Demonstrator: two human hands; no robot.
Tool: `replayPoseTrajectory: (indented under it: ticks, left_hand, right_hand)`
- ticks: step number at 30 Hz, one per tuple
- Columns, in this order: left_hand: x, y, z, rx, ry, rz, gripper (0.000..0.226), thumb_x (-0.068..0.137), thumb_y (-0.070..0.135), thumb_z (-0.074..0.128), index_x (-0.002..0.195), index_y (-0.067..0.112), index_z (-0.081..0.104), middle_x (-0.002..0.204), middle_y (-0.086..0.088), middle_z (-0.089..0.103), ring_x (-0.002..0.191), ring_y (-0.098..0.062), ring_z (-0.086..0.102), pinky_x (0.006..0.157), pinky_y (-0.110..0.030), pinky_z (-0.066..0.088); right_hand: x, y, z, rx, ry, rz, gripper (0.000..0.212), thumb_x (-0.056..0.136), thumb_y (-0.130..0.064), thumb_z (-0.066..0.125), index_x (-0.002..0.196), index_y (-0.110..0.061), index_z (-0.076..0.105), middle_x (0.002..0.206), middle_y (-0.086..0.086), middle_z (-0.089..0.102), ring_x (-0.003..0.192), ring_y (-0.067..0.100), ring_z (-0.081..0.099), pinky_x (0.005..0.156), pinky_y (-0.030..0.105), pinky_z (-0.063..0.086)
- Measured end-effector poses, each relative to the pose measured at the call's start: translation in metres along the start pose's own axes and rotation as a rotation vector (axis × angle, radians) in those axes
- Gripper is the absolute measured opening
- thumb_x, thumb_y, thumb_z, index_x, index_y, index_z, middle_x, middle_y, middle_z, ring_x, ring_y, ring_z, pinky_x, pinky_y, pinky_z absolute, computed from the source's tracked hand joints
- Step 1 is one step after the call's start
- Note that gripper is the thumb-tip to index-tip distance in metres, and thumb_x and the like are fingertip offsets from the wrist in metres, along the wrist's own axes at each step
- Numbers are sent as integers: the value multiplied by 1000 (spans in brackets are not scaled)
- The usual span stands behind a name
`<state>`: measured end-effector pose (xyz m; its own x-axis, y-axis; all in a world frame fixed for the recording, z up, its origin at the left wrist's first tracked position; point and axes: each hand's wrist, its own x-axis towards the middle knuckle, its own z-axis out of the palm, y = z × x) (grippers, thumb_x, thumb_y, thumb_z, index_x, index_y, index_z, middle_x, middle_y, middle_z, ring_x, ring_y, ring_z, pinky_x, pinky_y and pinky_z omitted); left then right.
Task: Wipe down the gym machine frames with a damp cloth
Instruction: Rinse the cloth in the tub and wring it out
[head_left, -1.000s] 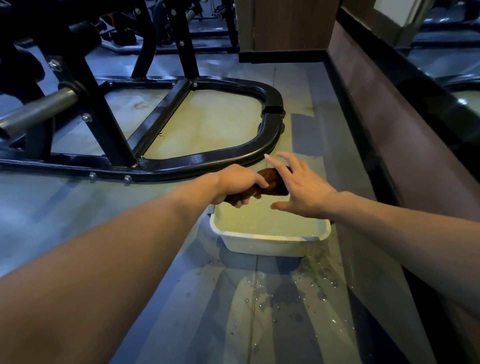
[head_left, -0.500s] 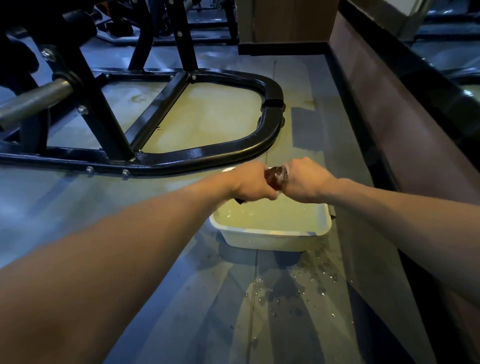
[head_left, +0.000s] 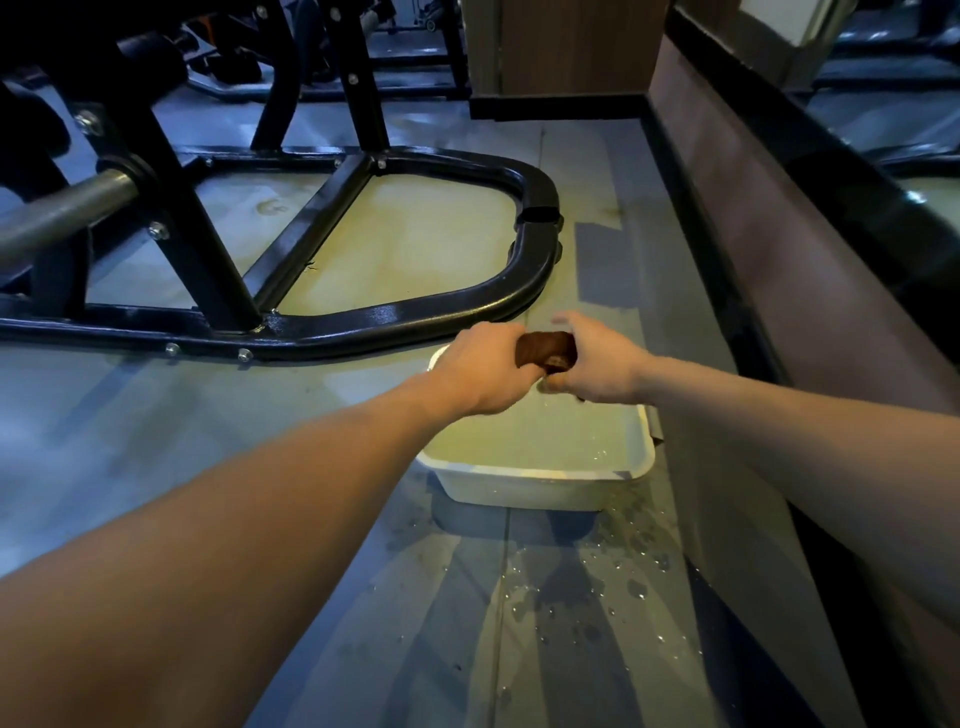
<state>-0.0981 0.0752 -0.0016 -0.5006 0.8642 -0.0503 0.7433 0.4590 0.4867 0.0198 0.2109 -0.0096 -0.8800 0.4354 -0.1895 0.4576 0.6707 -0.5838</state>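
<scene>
Both hands, left hand (head_left: 485, 366) and right hand (head_left: 597, 361), grip the rolled brown cloth (head_left: 545, 351), lying left-to-right between their curled fingers above the white plastic basin (head_left: 530, 486).

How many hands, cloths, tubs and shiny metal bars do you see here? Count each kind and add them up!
Hands: 2, the left hand and the right hand, both gripping the cloth.
Rolled brown cloths: 1, held over the tub.
White rectangular plastic tubs of water: 1.
Bare grey metal bars: 1, on the black steel machine frame.
Total: 5.
</scene>
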Motion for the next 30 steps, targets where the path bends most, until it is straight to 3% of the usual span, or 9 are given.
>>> replayPoseTrajectory:
  ticks: [2,5,7,9,12,15,17,20,30]
  left_hand:
    - [4,2,-8,-494,-141,-315,28,96,34,68,118,16,65,85,-4,67,58,-13,58,47,-24,46]
    - [-1,0,-28,-1111,-450,-556,36,101,30,61,129,8,57,82,-10,63,48,-8,45,36,-15,37]
    - [-7,0,-34,-1260,-599,-559,37,100,31,60,125,4,57,83,-10,62,46,-7,43,35,-12,34]
    - [-14,5,-36,-1258,-740,-521,36,99,34,60,118,3,56,83,-8,60,44,-7,43,36,-12,31]
    - [-18,14,-34,-1100,-795,-494,29,98,33,63,104,6,55,75,-4,55,44,-6,40,36,-12,31]
    - [-14,23,-25,-634,-659,-378,21,98,24,67,105,7,58,71,-1,55,51,-8,46,42,-17,40]
    - [-8,29,-15,-192,-447,-197,19,93,25,72,99,10,60,76,-3,61,59,-13,56,53,-24,48]
    - [-4,32,-11,251,-173,26,16,91,28,70,100,17,61,87,-1,63,78,-19,62,68,-32,50]
    - [6,9,-27,674,-32,476,22,103,34,56,122,25,51,102,1,63,86,-20,59,70,-34,42]
  right_hand:
    - [-7,9,-7,-280,160,-193,97,88,-49,78,163,-27,21,161,2,34,145,27,35,117,44,40]
    - [-16,20,-11,-560,258,-436,107,86,-64,71,166,-31,8,172,-5,10,156,29,12,125,48,20]
    - [-16,18,-6,-586,293,-530,105,87,-59,73,165,-30,11,172,-2,14,153,31,20,124,48,25]
    - [-11,12,-1,-521,320,-613,92,89,-38,79,163,-22,26,163,6,36,140,32,42,114,47,43]
    - [-10,10,-5,-482,285,-634,47,95,-24,71,139,-16,55,125,6,67,106,27,65,87,41,57]
    - [-15,5,-8,-591,178,-532,15,98,-32,67,105,-20,63,86,-3,67,76,20,66,67,32,54]
    - [-15,-2,-11,-644,122,-381,15,99,-37,65,94,-23,63,75,-7,61,68,12,61,63,27,50]
    - [-11,-12,-12,-596,120,-184,19,98,-35,63,90,-18,67,75,0,63,69,17,63,69,37,59]
    - [-2,-26,-13,86,-333,155,17,86,-21,78,80,-12,65,64,3,57,52,15,48,49,27,40]
